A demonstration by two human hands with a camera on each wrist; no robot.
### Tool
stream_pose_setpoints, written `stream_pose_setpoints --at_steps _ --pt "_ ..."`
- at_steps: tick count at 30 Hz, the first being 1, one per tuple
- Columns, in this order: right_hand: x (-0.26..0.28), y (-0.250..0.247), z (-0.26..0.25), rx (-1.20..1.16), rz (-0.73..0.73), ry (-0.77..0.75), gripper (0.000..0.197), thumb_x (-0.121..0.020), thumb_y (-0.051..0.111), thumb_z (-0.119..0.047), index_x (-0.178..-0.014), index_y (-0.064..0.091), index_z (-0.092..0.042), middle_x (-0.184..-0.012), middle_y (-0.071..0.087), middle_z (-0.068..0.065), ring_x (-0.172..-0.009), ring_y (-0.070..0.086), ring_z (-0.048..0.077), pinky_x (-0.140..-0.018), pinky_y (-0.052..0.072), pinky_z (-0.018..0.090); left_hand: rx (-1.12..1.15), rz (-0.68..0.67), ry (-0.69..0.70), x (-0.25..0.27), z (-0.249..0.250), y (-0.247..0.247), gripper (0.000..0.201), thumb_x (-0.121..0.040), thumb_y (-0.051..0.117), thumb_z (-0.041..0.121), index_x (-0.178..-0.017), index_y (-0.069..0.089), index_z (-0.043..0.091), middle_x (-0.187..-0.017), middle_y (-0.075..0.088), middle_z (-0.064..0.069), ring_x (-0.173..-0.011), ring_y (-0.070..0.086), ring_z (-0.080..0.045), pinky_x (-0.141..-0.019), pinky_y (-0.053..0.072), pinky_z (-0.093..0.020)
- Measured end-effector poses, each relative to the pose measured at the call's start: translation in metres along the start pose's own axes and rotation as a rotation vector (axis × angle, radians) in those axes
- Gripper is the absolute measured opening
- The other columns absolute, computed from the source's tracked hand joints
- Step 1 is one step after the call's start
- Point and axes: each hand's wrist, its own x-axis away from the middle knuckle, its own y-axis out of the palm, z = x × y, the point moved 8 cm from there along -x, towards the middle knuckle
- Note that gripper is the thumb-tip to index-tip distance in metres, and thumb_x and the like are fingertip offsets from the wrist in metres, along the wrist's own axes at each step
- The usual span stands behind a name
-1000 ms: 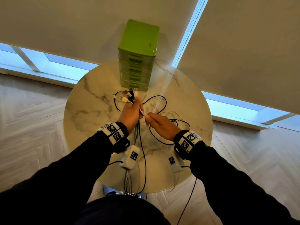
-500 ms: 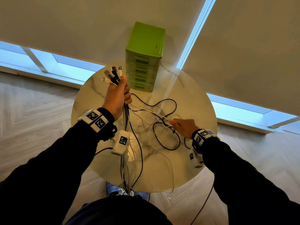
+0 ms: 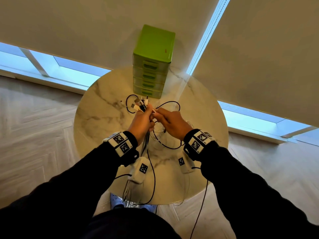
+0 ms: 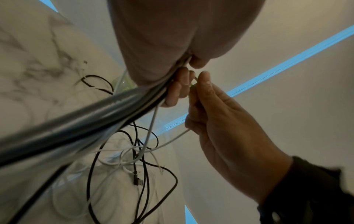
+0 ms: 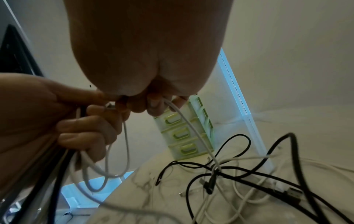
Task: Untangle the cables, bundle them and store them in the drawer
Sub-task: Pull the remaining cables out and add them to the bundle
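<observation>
A round marble-patterned table (image 3: 96, 118) stands on a pale herringbone wood floor (image 3: 34, 135), with beige roller blinds (image 3: 259, 49) behind it and strips of bright window showing under them. Nearest the person, a gathered sheaf of black and white cables (image 3: 128, 188) hangs over the table's near edge. Above the table's middle the left hand (image 3: 142, 122) is fisted round that sheaf, and the plug ends (image 3: 140, 105) fan out beyond its knuckles. Just beside it, touching at the fingertips, the right hand (image 3: 172, 122) pinches the end of a white cable (image 5: 193, 130) between thumb and forefinger, right at the left fist. That cable runs down into a loose tangle of black and white cables (image 5: 239, 178) lying on the marble under and beyond the hands. At the table's far edge stands a green drawer unit (image 3: 151, 66), its four drawers closed.
</observation>
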Motion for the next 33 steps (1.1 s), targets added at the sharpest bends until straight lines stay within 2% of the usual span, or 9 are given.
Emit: stream_pose_setpoints --at_steps 4,8,11,15,22,26,29,31,33 --pt "0.013 0.010 -0.001 -0.057 -0.090 -0.033 0.026 -0.105 0.039 -0.041 -0.087 0.049 -0.056 -0.076 0.061 -0.021 -0.069 0.057 0.007 -0.068 0.038 0.019 0.025 0.020 0.011 -0.004 0.002 -0.002 0.037 -0.107 0.038 0.043 -0.090 0.053 0.013 -0.064 0.033 0.003 -0.047 0.031 -0.008 -0.052 0.024 -0.027" --pt "0.026 0.019 0.013 0.012 -0.204 0.040 0.035 -0.106 0.030 -0.044 -0.088 0.057 -0.030 -0.076 0.059 -0.010 -0.073 0.057 0.012 -0.074 0.038 0.025 0.015 0.088 0.071 -0.009 0.007 -0.011 0.040 -0.105 0.042 0.047 -0.080 0.050 0.018 -0.065 0.042 0.002 -0.058 0.040 -0.011 -0.054 0.029 -0.027" --pt "0.047 0.029 0.045 0.029 -0.330 0.183 0.045 -0.106 0.023 -0.049 -0.078 0.048 -0.025 -0.073 0.052 -0.008 -0.069 0.050 0.012 -0.073 0.038 0.026 0.143 0.138 0.099 -0.012 0.025 -0.030 0.034 -0.106 0.041 0.045 -0.083 0.050 0.021 -0.067 0.055 0.007 -0.062 0.055 -0.011 -0.047 0.030 -0.021" --pt "0.081 0.037 0.097 0.102 -0.479 0.368 0.051 -0.103 0.019 -0.055 -0.075 0.044 -0.021 -0.070 0.046 -0.005 -0.065 0.042 0.013 -0.072 0.035 0.030 0.253 0.158 0.155 -0.019 0.063 -0.056 0.040 -0.106 0.039 0.045 -0.073 0.041 0.023 -0.058 0.042 0.010 -0.047 0.037 -0.007 -0.045 0.022 -0.021" --pt "0.076 0.001 0.126 0.117 -0.327 0.465 0.038 -0.107 0.032 -0.040 -0.087 0.055 -0.018 -0.077 0.060 0.004 -0.075 0.057 0.027 -0.076 0.048 0.039 0.104 0.088 0.246 -0.015 0.093 -0.056 0.039 -0.108 0.035 0.042 -0.073 0.037 0.024 -0.056 0.036 0.009 -0.045 0.029 -0.006 -0.046 0.019 -0.023" --pt "0.065 -0.010 0.111 0.077 -0.210 0.415 0.019 -0.105 0.045 -0.027 -0.111 0.060 -0.017 -0.102 0.069 0.011 -0.098 0.063 0.031 -0.087 0.049 0.041 0.084 -0.035 0.203 -0.010 0.074 -0.020 0.037 -0.107 0.037 0.042 -0.075 0.038 0.024 -0.058 0.037 0.009 -0.049 0.034 -0.007 -0.047 0.022 -0.021" --pt "0.068 -0.017 0.091 0.042 -0.123 0.332 0.048 -0.097 0.060 -0.024 -0.141 0.045 -0.016 -0.141 0.045 0.011 -0.129 0.046 0.023 -0.108 0.038 0.033 0.058 -0.146 0.166 -0.004 0.058 0.019 0.038 -0.106 0.040 0.043 -0.074 0.039 0.023 -0.062 0.036 0.007 -0.051 0.033 -0.009 -0.048 0.022 -0.022" --pt "0.075 -0.022 0.072 0.009 -0.077 0.244 0.065 -0.090 0.068 -0.030 -0.147 0.038 -0.019 -0.148 0.036 0.006 -0.137 0.036 0.018 -0.112 0.030 0.027 0.030 -0.224 0.159 0.000 0.050 0.047 0.038 -0.107 0.040 0.042 -0.074 0.038 0.022 -0.062 0.034 0.006 -0.051 0.033 -0.009 -0.047 0.024 -0.022" --pt "0.083 -0.022 0.051 -0.037 -0.099 0.169 0.065 -0.091 0.069 -0.031 -0.147 0.038 -0.019 -0.148 0.039 0.004 -0.134 0.036 0.010 -0.110 0.027 0.016 -0.021 -0.287 0.155 0.005 0.042 0.074 0.040 -0.106 0.040 0.043 -0.073 0.039 0.022 -0.061 0.034 0.006 -0.051 0.033 -0.010 -0.047 0.025 -0.023"
